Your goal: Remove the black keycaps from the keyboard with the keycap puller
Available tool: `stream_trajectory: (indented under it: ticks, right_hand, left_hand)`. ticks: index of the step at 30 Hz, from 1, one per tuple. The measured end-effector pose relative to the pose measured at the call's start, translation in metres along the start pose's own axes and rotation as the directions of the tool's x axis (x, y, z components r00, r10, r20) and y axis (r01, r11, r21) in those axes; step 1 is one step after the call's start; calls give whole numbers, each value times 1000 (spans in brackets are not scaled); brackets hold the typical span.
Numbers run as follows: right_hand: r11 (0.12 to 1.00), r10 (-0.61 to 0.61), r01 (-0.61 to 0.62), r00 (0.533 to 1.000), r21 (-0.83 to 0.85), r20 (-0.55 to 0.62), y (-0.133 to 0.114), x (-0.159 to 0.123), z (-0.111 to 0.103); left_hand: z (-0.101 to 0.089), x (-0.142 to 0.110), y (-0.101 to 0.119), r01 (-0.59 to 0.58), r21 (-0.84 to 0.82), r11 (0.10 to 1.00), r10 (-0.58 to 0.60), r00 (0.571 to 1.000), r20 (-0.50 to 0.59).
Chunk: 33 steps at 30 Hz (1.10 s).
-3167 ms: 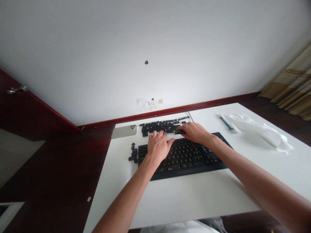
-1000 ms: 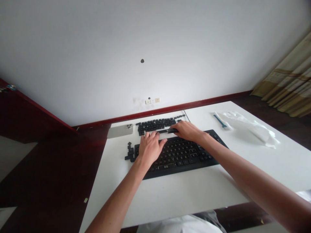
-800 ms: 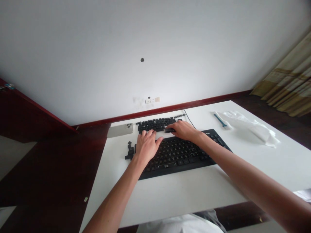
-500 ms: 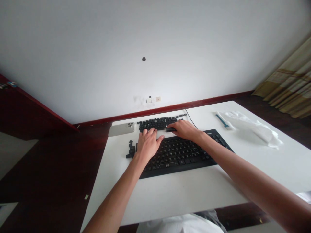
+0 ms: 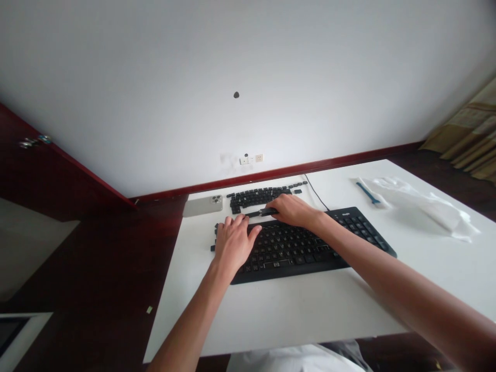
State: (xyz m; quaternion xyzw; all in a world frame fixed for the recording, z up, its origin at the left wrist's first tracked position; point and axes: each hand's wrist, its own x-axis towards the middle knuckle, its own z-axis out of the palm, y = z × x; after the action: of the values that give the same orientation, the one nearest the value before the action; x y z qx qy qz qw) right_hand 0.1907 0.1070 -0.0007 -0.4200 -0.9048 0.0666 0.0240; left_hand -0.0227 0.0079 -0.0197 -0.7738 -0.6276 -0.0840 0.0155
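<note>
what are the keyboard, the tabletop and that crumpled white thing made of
The keyboard looks like matte plastic: dull black frame. The tabletop may be laminate or painted board: smooth, white, faintly shiny. The crumpled white thing is perhaps thin plastic: creased, partly see-through.

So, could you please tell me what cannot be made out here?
Head view:
Long black plastic keyboard: left end mostly hidden by left hand.
Slim black tool: gripped end hidden by right hand.
Loose square black keycaps: markings too small.
Tan fabric curtain: cut off by right edge.
</note>
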Motion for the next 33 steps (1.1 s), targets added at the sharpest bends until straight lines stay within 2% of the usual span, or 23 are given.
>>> stream_trajectory:
  ticks: [6, 15, 33]
  right_hand:
    - [1000, -26, 26, 1000, 10, 12, -12, 9, -2]
    - [999, -34, 34, 999, 9, -18, -20, 19, 4]
    - [999, -23, 22, 999, -29, -27, -18, 24, 4]
  left_hand:
    - [-4, -6, -9, 34, 17, 999, -34, 999, -14]
    - [-1, -1, -24, 42, 14, 999, -42, 999, -29]
    - [4, 5, -26, 33, 11, 999, -33, 998, -46]
